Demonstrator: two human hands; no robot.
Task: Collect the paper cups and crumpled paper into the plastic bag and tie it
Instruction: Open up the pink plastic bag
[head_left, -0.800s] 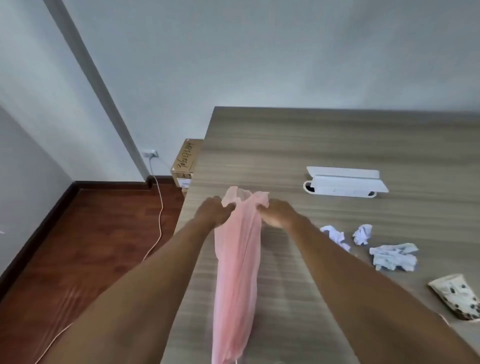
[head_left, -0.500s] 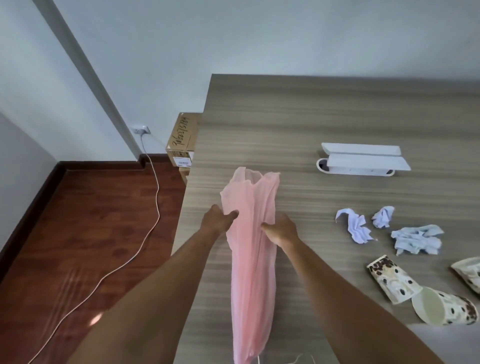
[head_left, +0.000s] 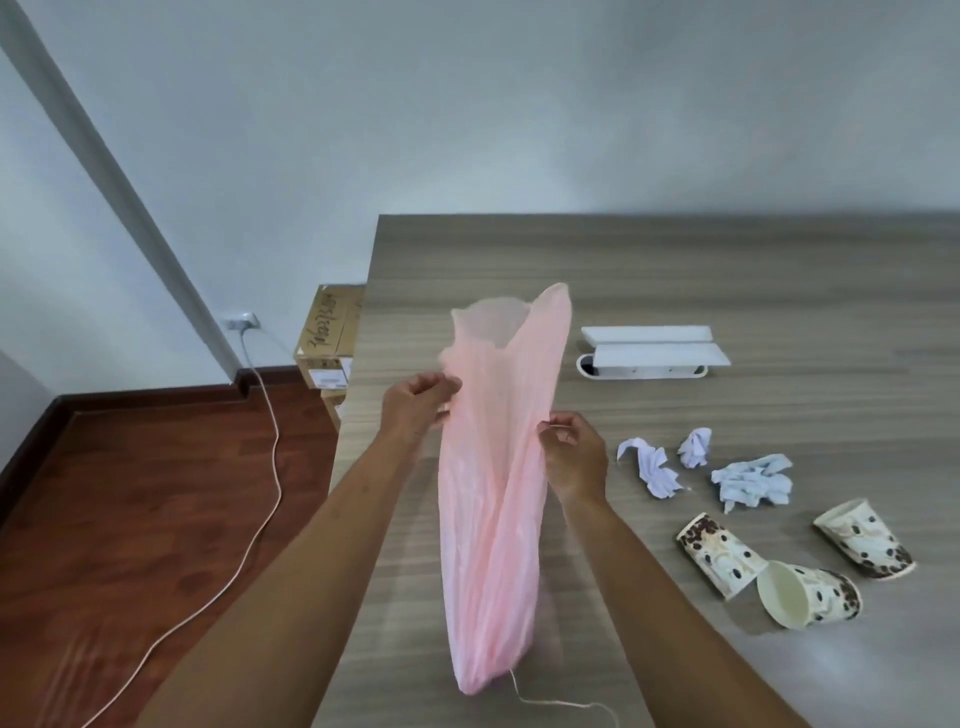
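Observation:
A long pink plastic bag (head_left: 493, 519) hangs upright above the table, its mouth partly open at the top. My left hand (head_left: 415, 402) pinches its left edge and my right hand (head_left: 571, 457) pinches its right edge, both a little below the mouth. To the right on the wooden table (head_left: 727, 270) lie three pieces of crumpled paper: one (head_left: 652, 465), a small one (head_left: 696, 447) and a bluish one (head_left: 753, 480). Three patterned paper cups lie on their sides nearer me: one (head_left: 719, 553), one (head_left: 808, 595) with its mouth towards me, and one (head_left: 865, 538).
A white cable box (head_left: 649, 353) with raised flaps sits behind the papers. A thin string (head_left: 561, 704) trails on the table below the bag. The table's left edge drops to a red wood floor with a white cord (head_left: 260, 499) and cardboard boxes (head_left: 330, 338).
The bag's mouth has opened and lifted higher. My hands have moved apart along its edges. The view has tilted down, showing all three cups.

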